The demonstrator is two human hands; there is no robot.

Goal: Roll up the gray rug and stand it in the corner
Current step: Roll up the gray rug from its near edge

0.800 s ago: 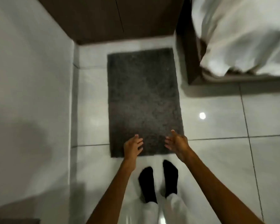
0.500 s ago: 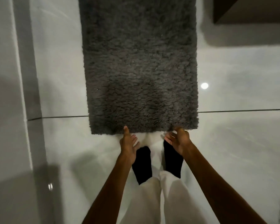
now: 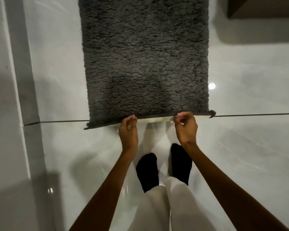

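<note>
Both hands are pinching the near edge of the gray rug (image 3: 145, 55): the left hand (image 3: 128, 130) and the right hand (image 3: 185, 127) are lifting it off the floor (image 3: 240, 155), baring the pale backing between them. The rug is stretching flat away beyond the fingertips, so rolling is only starting; next, the lifted edge probably needs curling forward, evenly and tightly.

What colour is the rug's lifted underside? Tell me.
Cream-white, along the gray rug's lifted near edge; head view.
</note>
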